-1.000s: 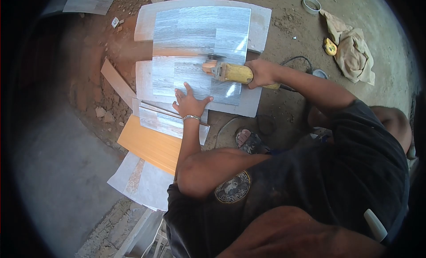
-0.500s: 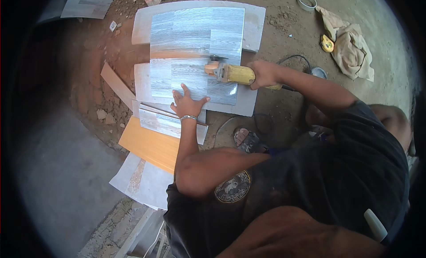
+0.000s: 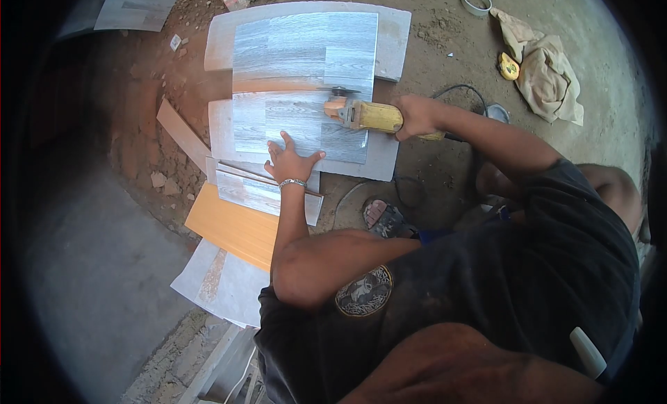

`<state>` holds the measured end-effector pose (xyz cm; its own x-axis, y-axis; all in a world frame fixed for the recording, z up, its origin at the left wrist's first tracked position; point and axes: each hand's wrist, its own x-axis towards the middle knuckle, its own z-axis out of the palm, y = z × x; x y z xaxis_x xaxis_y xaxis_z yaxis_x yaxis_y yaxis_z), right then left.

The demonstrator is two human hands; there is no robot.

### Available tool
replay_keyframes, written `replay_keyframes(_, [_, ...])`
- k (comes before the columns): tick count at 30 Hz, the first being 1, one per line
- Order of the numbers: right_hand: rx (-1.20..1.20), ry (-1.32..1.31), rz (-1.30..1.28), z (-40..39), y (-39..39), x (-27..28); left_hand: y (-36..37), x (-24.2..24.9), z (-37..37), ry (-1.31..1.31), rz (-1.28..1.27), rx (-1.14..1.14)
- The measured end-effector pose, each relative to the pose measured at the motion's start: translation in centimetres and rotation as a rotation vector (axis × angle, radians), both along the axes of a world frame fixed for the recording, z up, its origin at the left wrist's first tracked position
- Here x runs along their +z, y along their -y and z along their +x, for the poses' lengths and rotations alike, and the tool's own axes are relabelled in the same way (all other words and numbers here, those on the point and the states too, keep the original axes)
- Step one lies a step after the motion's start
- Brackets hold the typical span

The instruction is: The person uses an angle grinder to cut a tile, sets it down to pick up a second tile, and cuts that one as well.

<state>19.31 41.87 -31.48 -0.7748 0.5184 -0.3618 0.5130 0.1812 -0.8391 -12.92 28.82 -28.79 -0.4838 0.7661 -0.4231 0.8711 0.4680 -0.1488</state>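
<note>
My right hand (image 3: 415, 117) is wrapped round the rear of a yellow angle grinder (image 3: 377, 117). The grinder's disc (image 3: 340, 91) stands at a cut line across a grey wood-pattern tile (image 3: 299, 50). Reddish dust lies along that line, left of the disc. Fingers spread, my left hand (image 3: 290, 162) presses on the tile's near edge and wears a bracelet at the wrist. Beneath the tile are pale slabs (image 3: 385, 154), with a gap between them under the cut.
Narrow tile strips (image 3: 267, 194), an orange-brown board (image 3: 233, 220) and white sheets (image 3: 240, 286) lie near my left arm. The grinder's cord (image 3: 469, 90) loops on the dirt at right. Further off are a beige cloth (image 3: 549, 77), a yellow tape measure (image 3: 508, 66) and a white ring-shaped object (image 3: 476, 1).
The grinder has shifted very slightly right along the cut line relative to the tile. My left hand stays pressed on the tile. The whole view has moved a little.
</note>
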Motion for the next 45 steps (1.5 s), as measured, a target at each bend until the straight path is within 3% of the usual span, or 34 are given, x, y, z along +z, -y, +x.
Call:
replay_keyframes(25, [0.008,0.066,-0.073,4.2,0.8,0.7,-0.2,0.0,0.2,-0.069,-0.036,-0.022])
replay_keyframes(34, [0.04,0.233,0.058,8.6,1.0,6.5,-0.4,0.9,0.2,0.015,-0.029,0.061])
replay_keyframes(36, [0.119,0.243,0.064,8.1,0.8,6.5,-0.4,0.5,0.2,0.046,-0.009,0.147])
replay_keyframes(38, [0.032,0.185,0.0,6.3,0.0,7.2,-0.1,0.6,-0.1,0.04,-0.042,0.081])
replay_keyframes(40, [0.111,0.15,-0.031,3.5,-1.5,8.1,1.2,1.4,-1.6,-0.018,0.111,0.067])
replay_keyframes(42, [0.019,0.074,0.005,1.2,-2.2,9.2,1.1,5.5,-4.3,0.389,-0.229,0.043])
replay_keyframes(45, [-0.027,0.0,-0.059,-1.7,-4.8,9.1,4.8,20.7,0.0,1.098,0.101,0.028])
